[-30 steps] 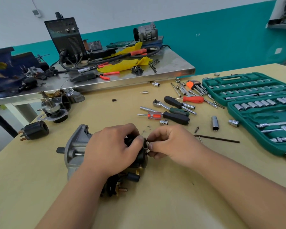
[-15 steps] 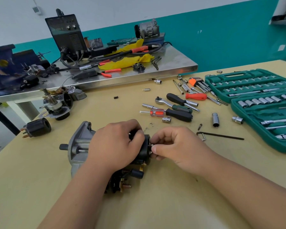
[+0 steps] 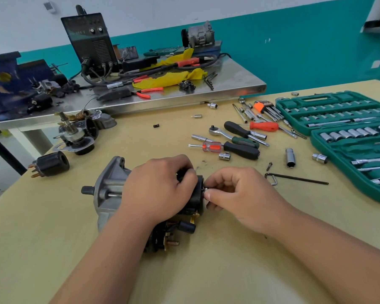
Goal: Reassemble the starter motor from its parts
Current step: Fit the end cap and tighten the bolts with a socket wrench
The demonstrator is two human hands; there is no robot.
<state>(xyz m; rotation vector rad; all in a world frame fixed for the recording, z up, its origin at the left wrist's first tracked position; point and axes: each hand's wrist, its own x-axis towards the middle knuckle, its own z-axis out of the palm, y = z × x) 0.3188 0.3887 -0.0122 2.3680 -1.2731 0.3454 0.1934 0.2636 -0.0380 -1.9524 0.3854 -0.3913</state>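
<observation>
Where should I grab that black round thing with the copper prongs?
I'd grip the black round part across its wide body, coming from above: it lies on its side, and the thin copper prongs at its left end look bendable.

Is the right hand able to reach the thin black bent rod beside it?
Probably yes: the thin black bent rod lies uncovered beside the right hand, which pinches a silver fastener.

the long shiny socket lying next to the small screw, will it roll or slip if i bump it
The long socket lies on its side on the flat table and looks round, so a sideways nudge would probably roll it. Its polished metal suggests it is rigid, fairly heavy for its size, and perhaps slippery to pinch.
</observation>
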